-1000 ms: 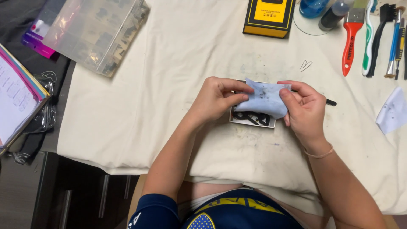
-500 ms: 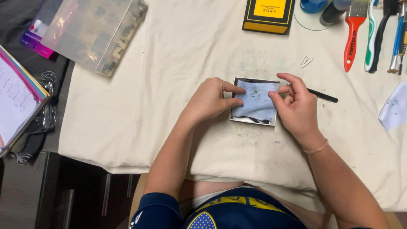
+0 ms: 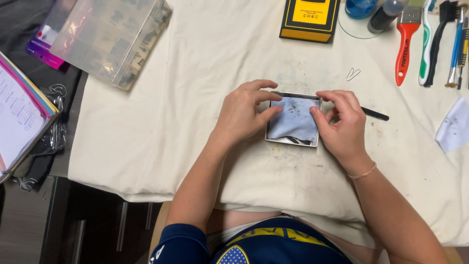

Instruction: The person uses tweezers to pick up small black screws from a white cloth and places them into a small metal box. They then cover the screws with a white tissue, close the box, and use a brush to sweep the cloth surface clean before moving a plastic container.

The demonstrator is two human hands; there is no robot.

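Observation:
A small square open box (image 3: 291, 142) rests on the cream cloth in the middle of the table. A pale blue wiping cloth (image 3: 294, 120) with dark smudges lies folded inside it, covering most of the inside. My left hand (image 3: 242, 115) holds the box's left side, thumb pressing on the blue cloth and index finger on the far rim. My right hand (image 3: 342, 124) pinches the box's right edge and the cloth with thumb and fingers.
A black pen-like tool (image 3: 375, 114) lies just right of my right hand. Farther back are a yellow-and-black box (image 3: 309, 18), a red-handled brush (image 3: 405, 44), other brushes (image 3: 437, 41), and a paper clip (image 3: 352, 74). A clear parts organiser (image 3: 110, 39) sits far left; white paper (image 3: 454, 126) right.
The blue cloth was held up above the box a second ago. It has since been lowered and tucked flat into the box, with both hands now at the box's sides.

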